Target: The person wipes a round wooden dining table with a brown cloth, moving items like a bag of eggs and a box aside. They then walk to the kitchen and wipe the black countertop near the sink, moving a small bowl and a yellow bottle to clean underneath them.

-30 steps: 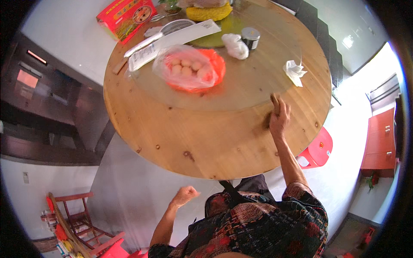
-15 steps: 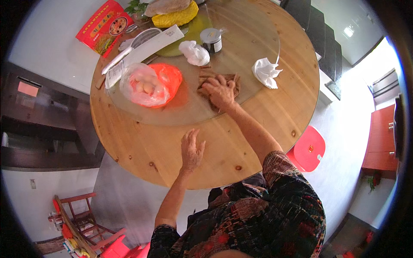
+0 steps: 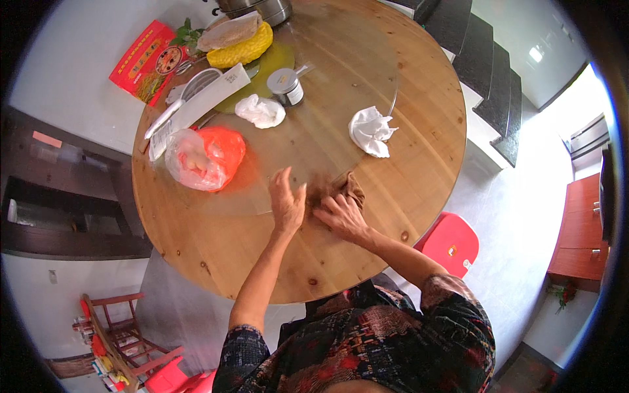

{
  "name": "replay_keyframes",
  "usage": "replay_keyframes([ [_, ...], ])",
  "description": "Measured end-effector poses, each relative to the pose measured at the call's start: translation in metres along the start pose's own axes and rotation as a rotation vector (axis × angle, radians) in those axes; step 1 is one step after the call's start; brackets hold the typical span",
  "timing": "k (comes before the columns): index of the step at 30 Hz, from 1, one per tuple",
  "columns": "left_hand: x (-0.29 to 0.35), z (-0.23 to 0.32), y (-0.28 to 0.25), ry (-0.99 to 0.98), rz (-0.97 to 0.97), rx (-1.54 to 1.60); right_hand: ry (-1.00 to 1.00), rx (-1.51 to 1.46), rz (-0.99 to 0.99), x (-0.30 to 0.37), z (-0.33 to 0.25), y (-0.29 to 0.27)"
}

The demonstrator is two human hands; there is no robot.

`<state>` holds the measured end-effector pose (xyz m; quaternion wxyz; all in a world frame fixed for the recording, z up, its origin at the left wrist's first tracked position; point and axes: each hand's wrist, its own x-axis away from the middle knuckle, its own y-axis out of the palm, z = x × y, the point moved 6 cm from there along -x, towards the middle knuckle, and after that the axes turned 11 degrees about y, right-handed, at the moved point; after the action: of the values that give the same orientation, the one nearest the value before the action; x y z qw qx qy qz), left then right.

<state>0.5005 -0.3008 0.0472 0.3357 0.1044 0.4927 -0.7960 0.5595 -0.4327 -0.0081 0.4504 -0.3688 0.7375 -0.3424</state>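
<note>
A brown cloth (image 3: 354,187) lies bunched on the round wooden table, near the glass turntable's front edge. My right hand (image 3: 343,217) presses on it, with the fingers curled into its folds; the cloth's left part is blurred by motion. Just left of it, my left hand (image 3: 287,205) hovers over the table, thumb and fingers apart, holding nothing. Farther left sits a red-and-clear plastic bag (image 3: 226,157) with round pale things inside. A crumpled white plastic bag (image 3: 261,111) and a grey-lidded jar (image 3: 285,85) stand beyond my hands.
Another crumpled white piece (image 3: 372,131) lies to the right. At the far left are a long white box (image 3: 213,95), a red package (image 3: 147,64), a yellow bundle (image 3: 241,47) and a metal pot (image 3: 262,10). A red stool (image 3: 452,243) stands beside the table's right edge.
My right hand has drawn the brown cloth toward me, near the table's front. My left hand has come closer to it. The view has shifted slightly.
</note>
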Motion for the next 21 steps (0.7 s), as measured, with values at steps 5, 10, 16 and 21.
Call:
replay_keyframes([
  [5, -0.079, 0.057, 0.075, 0.302, -0.144, 0.021, -0.003, -0.074, -0.205, 0.052, 0.024, -0.055],
  [10, -0.117, 0.078, 0.146, 0.354, -0.205, -0.141, 0.263, 0.150, -0.135, 0.050, 0.087, -0.086],
  [16, -0.091, 0.037, 0.151, 0.221, -0.150, 0.009, 0.597, 0.413, 0.129, 0.021, 0.199, -0.100],
  [21, -0.012, 0.034, 0.079, 0.236, -0.106, -0.071, 1.016, 0.446, 0.182, -0.013, 0.269, -0.102],
])
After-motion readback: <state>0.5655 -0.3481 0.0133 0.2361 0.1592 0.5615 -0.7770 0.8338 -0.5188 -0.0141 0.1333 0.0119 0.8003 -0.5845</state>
